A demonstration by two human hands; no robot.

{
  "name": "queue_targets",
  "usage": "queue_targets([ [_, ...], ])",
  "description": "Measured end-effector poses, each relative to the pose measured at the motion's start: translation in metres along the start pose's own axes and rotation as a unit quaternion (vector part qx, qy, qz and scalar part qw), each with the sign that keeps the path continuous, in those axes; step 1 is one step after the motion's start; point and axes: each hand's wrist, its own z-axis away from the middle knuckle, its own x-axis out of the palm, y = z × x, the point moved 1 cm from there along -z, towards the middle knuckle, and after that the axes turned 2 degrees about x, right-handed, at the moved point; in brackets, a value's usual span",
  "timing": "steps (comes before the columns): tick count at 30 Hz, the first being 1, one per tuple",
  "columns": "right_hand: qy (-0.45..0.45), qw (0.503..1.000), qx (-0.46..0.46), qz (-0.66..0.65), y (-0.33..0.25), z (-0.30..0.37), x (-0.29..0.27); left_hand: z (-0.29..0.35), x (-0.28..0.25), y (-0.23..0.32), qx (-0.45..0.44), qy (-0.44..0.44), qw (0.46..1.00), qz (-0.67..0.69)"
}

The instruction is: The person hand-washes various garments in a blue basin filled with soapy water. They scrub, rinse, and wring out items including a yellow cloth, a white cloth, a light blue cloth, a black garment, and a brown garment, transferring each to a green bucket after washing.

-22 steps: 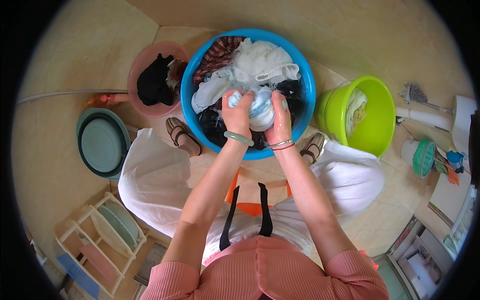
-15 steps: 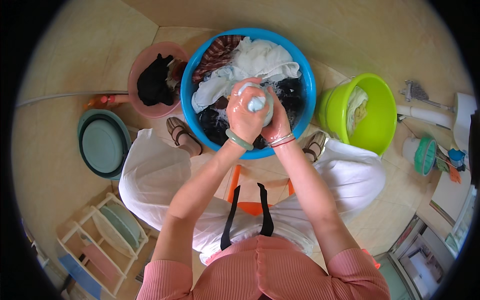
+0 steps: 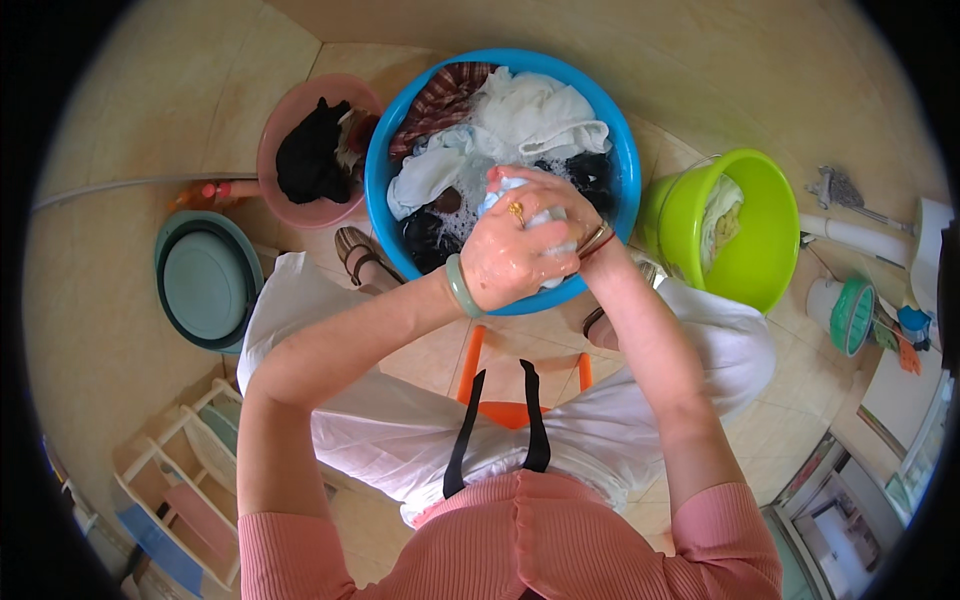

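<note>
A light blue-white wet cloth is bunched between my two hands above the near part of a blue basin. My left hand, with a pale green bangle at its wrist, is wrapped round it from the near side. Fingers of my right hand close over its far end. Much of the bundle is hidden by the fingers. In the basin's foamy water lie a white garment, a red plaid cloth, a pale blue cloth and dark clothing.
To the basin's left stands a pink tub with black clothing. A green bucket on the right holds pale cloth. Teal basins and a white rack are farther left. An orange stool is beneath me.
My hands have turned, the left elbow swinging outward and the left forearm lying more crosswise. The cloth has twisted with them and shifted slightly right. Both hands still grip it.
</note>
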Motion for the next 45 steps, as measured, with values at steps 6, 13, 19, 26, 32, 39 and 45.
queue_targets([
  [6, 0.007, 0.955, 0.282, -0.096, -0.016, -0.021, 0.005, 0.013, 0.002, 0.004, 0.071, -0.053, 0.996, -0.02],
  [13, -0.007, 0.947, 0.319, 0.041, -0.017, -0.03, 0.016, 0.036, 0.013, 0.002, 0.121, -0.114, 0.985, -0.038],
  [19, 0.015, 0.938, 0.28, 0.204, 0.007, -0.03, -0.002, 0.051, 0.028, -0.014, 0.136, -0.181, 0.974, -0.023],
  [26, 0.221, 0.965, 0.138, -0.036, 0.008, -0.008, -0.022, 0.035, 0.02, -0.033, 0.017, -0.074, 0.997, 0.017],
  [32, 0.212, 0.949, 0.063, -0.225, -0.001, 0.013, -0.027, 0.067, 0.036, -0.102, -0.708, 0.169, 0.613, 0.307],
  [39, 0.204, 0.947, 0.151, -0.195, -0.015, 0.04, -0.025, 0.062, 0.004, -0.101, -0.713, 0.0, 0.471, 0.519],
  [45, 0.317, 0.93, 0.119, -0.144, -0.006, 0.043, -0.035, 0.067, 0.006, -0.11, -0.641, -0.048, 0.56, 0.523],
])
